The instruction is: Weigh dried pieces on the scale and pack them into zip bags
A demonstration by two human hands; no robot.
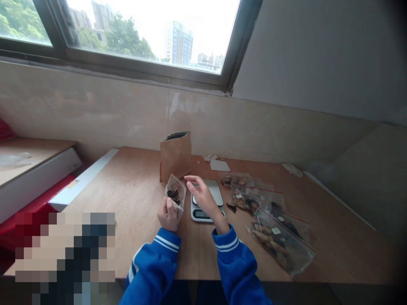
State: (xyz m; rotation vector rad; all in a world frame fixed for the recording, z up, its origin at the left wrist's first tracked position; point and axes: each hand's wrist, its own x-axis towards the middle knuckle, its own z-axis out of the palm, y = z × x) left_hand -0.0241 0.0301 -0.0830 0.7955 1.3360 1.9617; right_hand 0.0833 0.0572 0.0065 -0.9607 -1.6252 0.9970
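Note:
My left hand [168, 214] is closed around the lower part of a small clear zip bag [179, 189], whose mouth gapes upward. Dark dried pieces [173, 195] lie inside the bag. My right hand [202, 195] hovers just right of the bag, over the kitchen scale [212, 186], with its fingers stretched out and nothing visible in them. The scale has a pale plate and a small display [201, 214] at its front. Behind the bag stands a brown paper bag [176, 154], upright with its top open. A loose dark dried piece [231, 207] rests on the table right of the scale.
Several clear zip bags of dried food [273, 241] overlap on the right of the wooden table [133, 186]. A white card [219, 165] and crumpled tissue [210, 158] lie near the wall. Another crumpled tissue [291, 170] is at the back right. A window [143, 38] is above.

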